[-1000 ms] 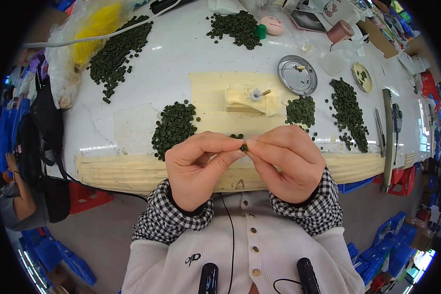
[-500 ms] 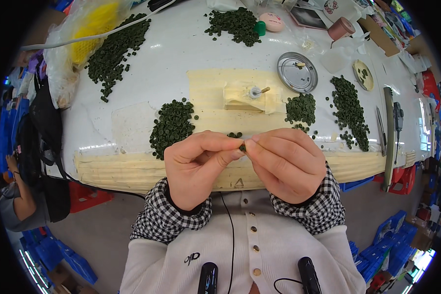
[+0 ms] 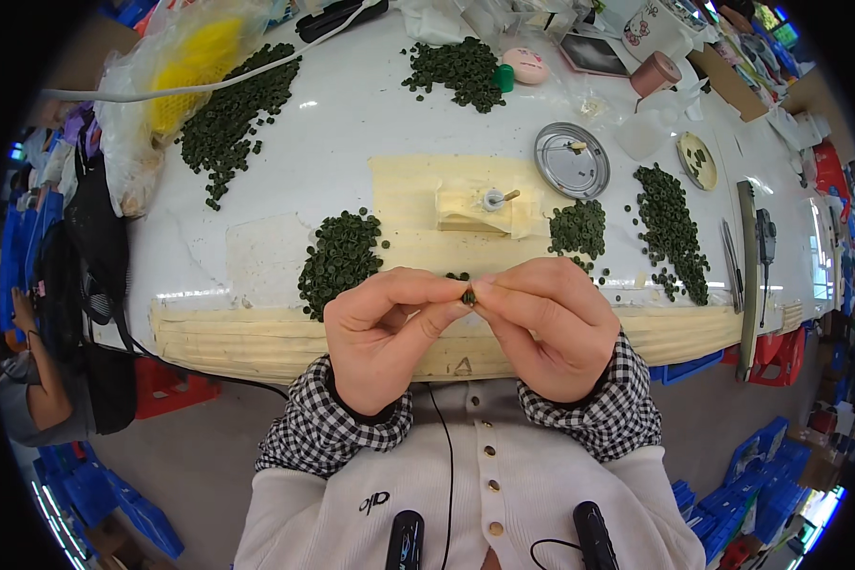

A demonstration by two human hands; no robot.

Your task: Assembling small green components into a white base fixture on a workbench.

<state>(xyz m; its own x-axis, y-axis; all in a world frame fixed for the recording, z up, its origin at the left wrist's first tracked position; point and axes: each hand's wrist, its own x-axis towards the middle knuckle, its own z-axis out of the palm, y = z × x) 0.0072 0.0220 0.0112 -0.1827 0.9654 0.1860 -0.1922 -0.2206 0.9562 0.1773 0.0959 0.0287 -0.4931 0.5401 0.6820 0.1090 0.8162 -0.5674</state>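
The left hand (image 3: 375, 334) and right hand (image 3: 553, 331) pinch a small green piece (image 3: 468, 297) at the fingertips, on the near side of the taped block (image 3: 463, 214). A green pile (image 3: 340, 261) lies left of the block

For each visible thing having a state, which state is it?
Left hand, pinching a small green piece
Right hand, pinching the same piece
Small white holder, stick slanting from it
Metal dish, uncovered, small bits inside
Cream dish, uncovered, green bits inside
Green piles, loose
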